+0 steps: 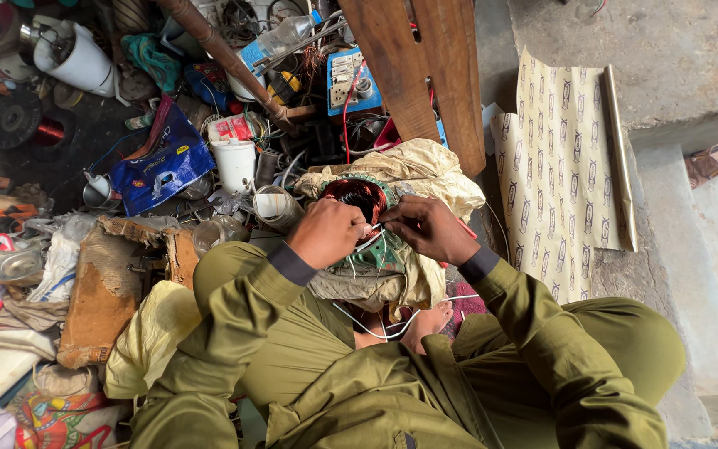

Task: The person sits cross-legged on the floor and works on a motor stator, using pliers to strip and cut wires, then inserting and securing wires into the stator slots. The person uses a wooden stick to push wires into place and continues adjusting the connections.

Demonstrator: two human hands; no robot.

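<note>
1. Cluttered workshop floor (68, 158) around us: a white plastic jug (235, 164), a blue plastic bag (164, 162), a patterned cream paper sheet (560, 175).
2. We rest a round motor stator wound with red-copper wire (359, 197) on a crumpled cream cloth (425, 170) over our lap.
3. Our left hand (326, 233) and right hand (427, 228) nearly meet, fingers pressed together, pinching a thin white sleeve (373, 239) at its rim.

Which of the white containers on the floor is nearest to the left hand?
The small white cup lying just left of the left hand; the white tub and jug sit farther away.
</note>
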